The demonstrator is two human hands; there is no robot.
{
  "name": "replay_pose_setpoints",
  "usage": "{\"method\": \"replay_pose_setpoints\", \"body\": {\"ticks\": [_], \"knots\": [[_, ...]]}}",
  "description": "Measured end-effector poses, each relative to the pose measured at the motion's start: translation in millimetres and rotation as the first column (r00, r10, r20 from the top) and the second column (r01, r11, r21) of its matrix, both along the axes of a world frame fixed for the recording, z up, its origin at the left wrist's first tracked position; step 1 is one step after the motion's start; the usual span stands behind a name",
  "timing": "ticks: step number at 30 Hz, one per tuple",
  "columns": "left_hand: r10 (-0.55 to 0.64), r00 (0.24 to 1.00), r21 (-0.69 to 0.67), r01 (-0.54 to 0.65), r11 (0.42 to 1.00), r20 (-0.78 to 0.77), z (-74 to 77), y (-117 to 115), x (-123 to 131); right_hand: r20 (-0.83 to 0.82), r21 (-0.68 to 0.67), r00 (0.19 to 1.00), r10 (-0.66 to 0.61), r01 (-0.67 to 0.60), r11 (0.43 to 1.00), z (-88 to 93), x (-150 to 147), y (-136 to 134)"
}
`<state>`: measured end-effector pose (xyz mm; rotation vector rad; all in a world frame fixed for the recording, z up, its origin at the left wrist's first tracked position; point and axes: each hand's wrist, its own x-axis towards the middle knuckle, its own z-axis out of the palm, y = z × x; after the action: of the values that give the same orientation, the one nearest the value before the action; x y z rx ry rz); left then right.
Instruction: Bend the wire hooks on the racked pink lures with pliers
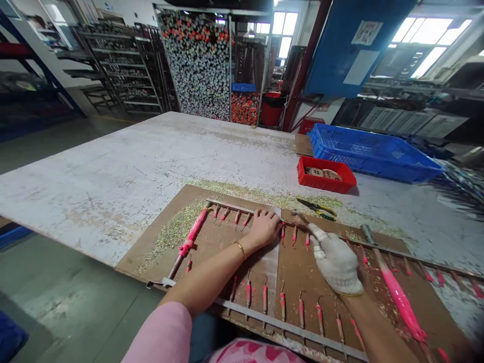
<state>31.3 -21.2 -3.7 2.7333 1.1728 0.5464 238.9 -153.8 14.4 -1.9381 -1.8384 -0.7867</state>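
Left hand [263, 228] presses metal strip [230, 205]; gloved right [335, 259] raised.

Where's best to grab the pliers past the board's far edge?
Take the pliers by their yellow-green handles, from above and from the right: they lie flat on the table, jaws pointing left, handles toward the gloved right hand.

A grip could pass freely above the scuffed white worktop [132, 171] beyond the brown fibreboard [291, 262], as far as the red plastic tray [325, 174] and blue plastic crate [372, 151], which stand in the way on the right. Yellow-handled pliers [315, 208] lie just beyond the white-gloved right grip [335, 259]. Pink-coated rods [401, 297] and long metal strips [291, 317] crowd the board, obstructing low passes around the bare left grip [264, 229].
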Motion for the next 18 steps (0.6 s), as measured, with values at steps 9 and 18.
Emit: {"method": "replay_pose_setpoints", "body": {"ticks": [9,18], "knots": [[-0.035,0.998,-0.07,0.039,0.997,0.049,0.2,3.4,-3.8,-0.547,0.051,0.836,0.045,-0.021,0.998,-1.1,10.2,1.8],[-0.081,0.946,-0.38,0.203,0.903,0.314,49.9,44.3,-45.5,-0.686,0.078,0.726,0.054,0.0,0.997,-6.6,18.9,7.5]]}}
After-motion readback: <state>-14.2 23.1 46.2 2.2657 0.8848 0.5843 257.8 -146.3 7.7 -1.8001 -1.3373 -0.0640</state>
